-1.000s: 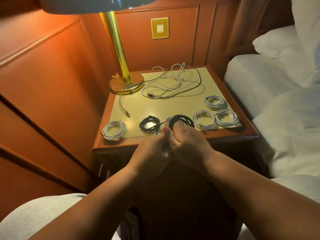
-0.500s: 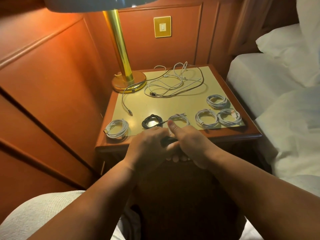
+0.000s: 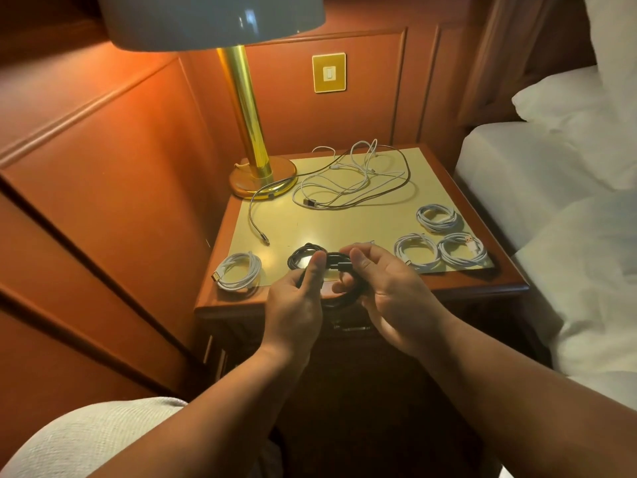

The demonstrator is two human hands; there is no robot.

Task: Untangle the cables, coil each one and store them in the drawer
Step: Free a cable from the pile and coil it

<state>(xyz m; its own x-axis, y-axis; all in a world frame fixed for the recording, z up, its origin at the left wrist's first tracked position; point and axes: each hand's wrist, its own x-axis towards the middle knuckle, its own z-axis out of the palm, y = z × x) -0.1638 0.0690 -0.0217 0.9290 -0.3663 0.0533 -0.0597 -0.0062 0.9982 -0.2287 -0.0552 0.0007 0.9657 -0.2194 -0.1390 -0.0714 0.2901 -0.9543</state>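
Note:
A coiled black cable (image 3: 339, 267) hangs between both hands above the nightstand's front edge. My left hand (image 3: 296, 301) pinches its left side with thumb up; my right hand (image 3: 386, 291) grips its right side with curled fingers. Another black coil (image 3: 303, 258) lies on the top just behind my hands. White coils lie at the front left (image 3: 238, 272) and at the right (image 3: 415, 251), (image 3: 462, 250), (image 3: 437, 219). A tangle of white and dark cables (image 3: 355, 181) sprawls at the back. The drawer front (image 3: 351, 327) below is mostly hidden by my hands.
A brass lamp (image 3: 262, 174) stands at the nightstand's back left, its shade overhead. Wood panelling closes the left and back. A bed with white linen (image 3: 558, 188) borders the right. A loose cable end (image 3: 263, 238) trails from the lamp base. My knee (image 3: 96, 439) shows at lower left.
Both hands have turned palm-up and lifted slightly, bringing the black coil into view between them; half a second ago it was hidden under my knuckles.

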